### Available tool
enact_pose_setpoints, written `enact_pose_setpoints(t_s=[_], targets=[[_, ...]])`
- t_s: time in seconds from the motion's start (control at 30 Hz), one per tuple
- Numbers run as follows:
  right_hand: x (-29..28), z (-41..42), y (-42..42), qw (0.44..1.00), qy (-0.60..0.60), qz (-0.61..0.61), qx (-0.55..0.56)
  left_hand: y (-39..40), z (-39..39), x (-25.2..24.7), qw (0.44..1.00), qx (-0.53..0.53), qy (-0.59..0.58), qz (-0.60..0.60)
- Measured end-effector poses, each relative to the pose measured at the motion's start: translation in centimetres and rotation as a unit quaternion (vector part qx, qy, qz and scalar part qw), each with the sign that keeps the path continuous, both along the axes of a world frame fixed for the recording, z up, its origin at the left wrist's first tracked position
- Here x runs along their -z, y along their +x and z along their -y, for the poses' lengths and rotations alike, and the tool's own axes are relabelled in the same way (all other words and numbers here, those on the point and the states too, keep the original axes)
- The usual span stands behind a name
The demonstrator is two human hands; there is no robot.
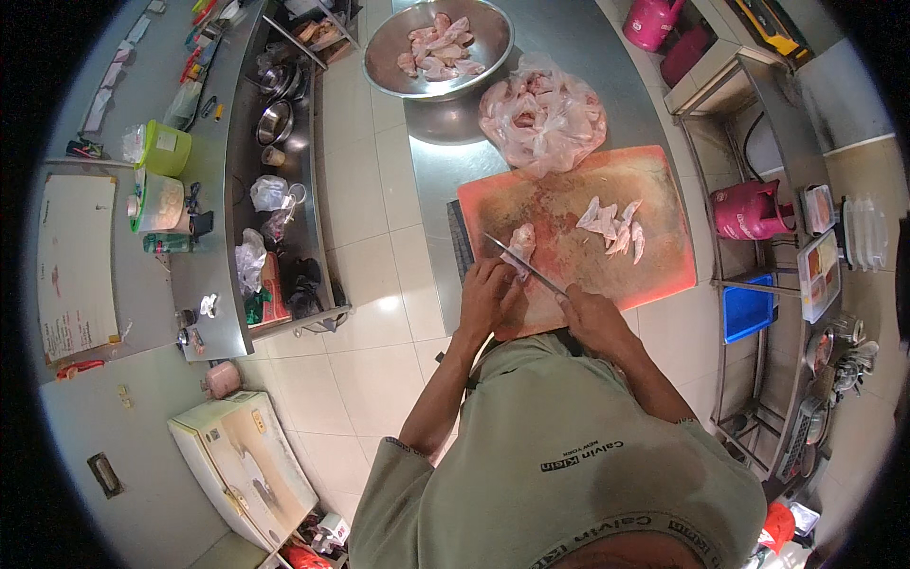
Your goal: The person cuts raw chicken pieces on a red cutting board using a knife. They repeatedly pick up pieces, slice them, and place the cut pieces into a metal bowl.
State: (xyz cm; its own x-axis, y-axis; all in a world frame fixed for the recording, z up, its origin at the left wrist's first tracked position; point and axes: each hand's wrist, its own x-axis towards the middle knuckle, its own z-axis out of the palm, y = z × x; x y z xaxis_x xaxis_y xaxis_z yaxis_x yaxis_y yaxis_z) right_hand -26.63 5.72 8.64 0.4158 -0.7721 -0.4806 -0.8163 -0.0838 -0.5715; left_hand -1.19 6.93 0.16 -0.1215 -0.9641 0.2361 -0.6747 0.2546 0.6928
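Observation:
My right hand [596,318] grips the handle of a kitchen knife [532,268], its blade slanting up and to the left. The blade lies across a raw chicken wing [522,242] on a worn orange cutting board [590,277]. At the wing's lower end, my left hand [487,297] holds it with bent fingers, close to the blade. Several cut wing tips [617,231] are gathered on the right half of the board. Beyond the board's far edge sits a clear plastic bag [544,117] packed with raw chicken.
A steel bowl [380,67] with chicken wing pieces [441,46] stands at the steel table's [435,167] far end. Left across the tiled floor [362,284] is a steel counter [213,263] with a lower shelf. A metal rack [718,284] and pink gas cylinders [750,210] stand on the right.

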Motion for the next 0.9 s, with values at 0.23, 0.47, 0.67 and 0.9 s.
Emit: enact_pose_setpoints(t_s=[0.23,0.47,0.67,0.9], targets=[[2.1,-1.0,1.1,0.999,-0.022,-0.033,-0.016,-0.3,-0.2,0.5,1.000,-0.007,-0.019,-0.012],[0.9,-1.8,2.2,0.999,-0.018,-0.032,0.011,0.1,0.1,1.1,1.000,0.004,-0.012,-0.006],[1.8,-1.9,2.6,0.999,0.033,-0.033,0.015,0.0,0.3,1.7,0.999,0.006,-0.018,-0.033],[2.4,-1.8,4.0,0.996,0.067,-0.034,0.045,0.5,0.5,2.1,0.998,0.016,-0.012,-0.057]])
